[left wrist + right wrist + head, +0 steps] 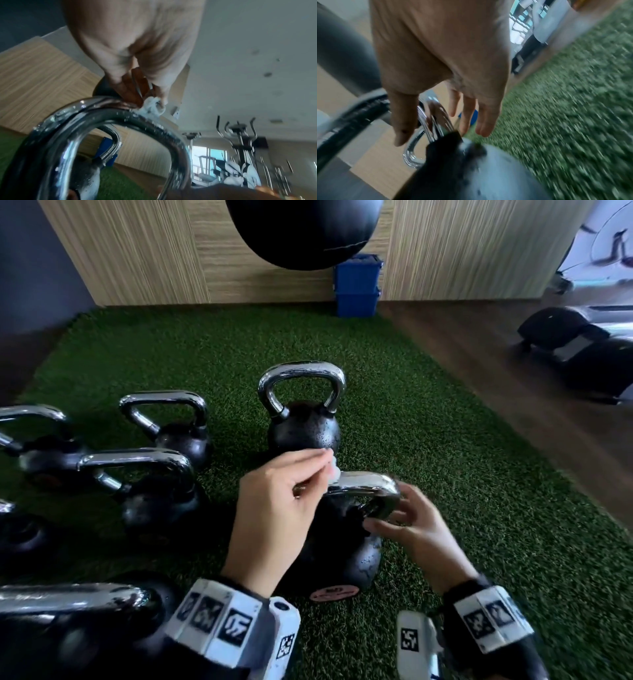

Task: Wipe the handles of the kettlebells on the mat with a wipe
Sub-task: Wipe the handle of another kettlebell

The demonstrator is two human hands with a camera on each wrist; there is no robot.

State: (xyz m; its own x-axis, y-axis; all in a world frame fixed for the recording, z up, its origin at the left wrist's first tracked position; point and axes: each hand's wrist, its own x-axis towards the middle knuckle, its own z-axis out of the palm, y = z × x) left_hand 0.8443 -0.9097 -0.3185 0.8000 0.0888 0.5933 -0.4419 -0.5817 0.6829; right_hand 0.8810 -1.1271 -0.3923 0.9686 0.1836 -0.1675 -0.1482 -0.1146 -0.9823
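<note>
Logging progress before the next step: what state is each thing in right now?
Left hand: pinches wipe onto near handle top.
Wipe: bunched, touching the near handle.
Right hand: fingers relaxed, straddling the handle's right corner.
Near handle: beaded with droplets.
Far kettlebell: upright on mat, untouched.

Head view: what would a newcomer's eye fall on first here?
The two hands in the middle stand out first. The left hand pinches a white wipe against the chrome handle of the nearest kettlebell, and the right hand is at the handle's right bend. More chrome-handled kettlebells stand to the left and behind on the green mat.
</note>
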